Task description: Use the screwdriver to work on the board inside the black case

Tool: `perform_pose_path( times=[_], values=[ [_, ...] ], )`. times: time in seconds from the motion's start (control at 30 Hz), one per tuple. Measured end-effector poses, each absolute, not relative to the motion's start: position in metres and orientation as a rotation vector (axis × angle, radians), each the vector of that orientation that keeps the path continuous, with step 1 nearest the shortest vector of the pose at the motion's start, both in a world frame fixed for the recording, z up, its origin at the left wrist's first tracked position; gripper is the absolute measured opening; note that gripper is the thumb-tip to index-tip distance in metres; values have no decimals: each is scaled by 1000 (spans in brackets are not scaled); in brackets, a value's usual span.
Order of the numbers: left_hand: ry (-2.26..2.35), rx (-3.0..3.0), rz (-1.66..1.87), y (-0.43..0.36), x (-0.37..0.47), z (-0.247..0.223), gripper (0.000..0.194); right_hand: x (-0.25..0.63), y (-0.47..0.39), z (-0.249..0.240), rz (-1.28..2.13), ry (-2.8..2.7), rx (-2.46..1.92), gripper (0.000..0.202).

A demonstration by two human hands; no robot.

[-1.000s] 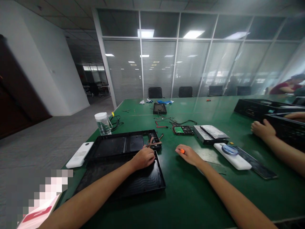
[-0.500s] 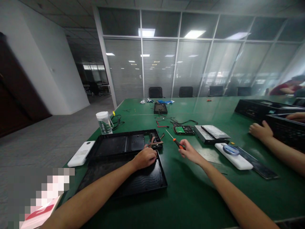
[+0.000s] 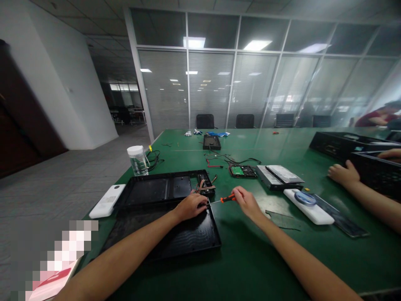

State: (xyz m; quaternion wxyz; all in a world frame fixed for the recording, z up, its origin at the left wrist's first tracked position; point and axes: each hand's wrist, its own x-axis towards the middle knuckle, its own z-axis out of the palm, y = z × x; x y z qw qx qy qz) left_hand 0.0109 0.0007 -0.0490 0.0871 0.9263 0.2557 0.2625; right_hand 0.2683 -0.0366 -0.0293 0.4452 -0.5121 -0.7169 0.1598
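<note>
My right hand (image 3: 248, 203) is closed around the orange-and-black handle of a screwdriver (image 3: 227, 198). Its thin shaft points left, and the tip reaches the fingers of my left hand (image 3: 191, 205). Those fingers are curled together at the upper right corner of a shallow black plastic case half (image 3: 175, 234); what they pinch is hidden. Behind it lies a second black case half (image 3: 150, 190), with a bundle of multicoloured wires (image 3: 203, 186) at its right end, just beyond my left hand.
A water bottle (image 3: 138, 161) and a white power bank (image 3: 107, 201) stand left. Right are a green circuit board (image 3: 239, 170), a silver drive (image 3: 278, 175), a white device (image 3: 308, 209) and a dark panel (image 3: 341, 217). A co-worker's hand (image 3: 344, 173) touches a black computer case (image 3: 376, 167).
My right hand has turned the screwdriver from pointing up and away to pointing left, bringing its tip to my left fingers. My left hand has stayed at the case corner.
</note>
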Motion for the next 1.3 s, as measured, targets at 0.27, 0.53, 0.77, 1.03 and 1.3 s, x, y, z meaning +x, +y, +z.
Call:
perform_pose_path(
  times=[0.27,0.53,0.77,1.03,1.3],
  values=[
    [752,2785,788,1,11,-50,14,273,-40,-26,219,-1888,-1319,33],
    [753,2746,815,0,12,-50,23,247,-41,33,-191,-2238,-1501,45],
    [770,2726,783,-1,13,-46,18,181,-50,91,-281,-2369,-1780,35],
    [783,2751,792,1,13,-48,17,179,-44,93,-280,-2323,-1891,45],
    [780,2758,787,1,14,-49,20,178,-52,93,-322,-2370,-1809,46]
  ],
)
